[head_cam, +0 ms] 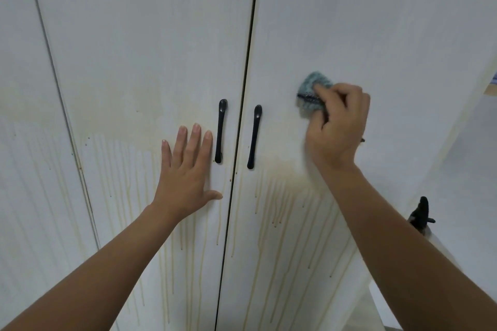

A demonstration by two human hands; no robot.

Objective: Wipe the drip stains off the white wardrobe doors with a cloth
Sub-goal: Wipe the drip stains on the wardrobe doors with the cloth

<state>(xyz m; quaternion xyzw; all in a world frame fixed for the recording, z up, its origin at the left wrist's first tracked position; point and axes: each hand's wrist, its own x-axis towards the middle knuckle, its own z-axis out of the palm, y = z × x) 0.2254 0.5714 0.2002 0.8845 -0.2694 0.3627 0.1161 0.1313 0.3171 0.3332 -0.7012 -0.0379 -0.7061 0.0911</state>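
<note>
Fingers (193,140) of the left hand (188,169) lie flat and spread on the smooth white wardrobe door (150,35) left of the gap, just beside its slim black handle (221,131), likely to steady that door against the rubbing. The right hand (336,126) curls round a bunched teal fuzzy cloth (312,91), pressing it to the neighbouring white door (376,21). Yellowish drip stains (282,209) run below the grip, unwiped, so the strokes probably work downward.

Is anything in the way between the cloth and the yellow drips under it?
Nothing visible. The right hand holds the cloth against the right door, and the drip stains start lower down on that same door. The black handle sits off to the side.
</note>
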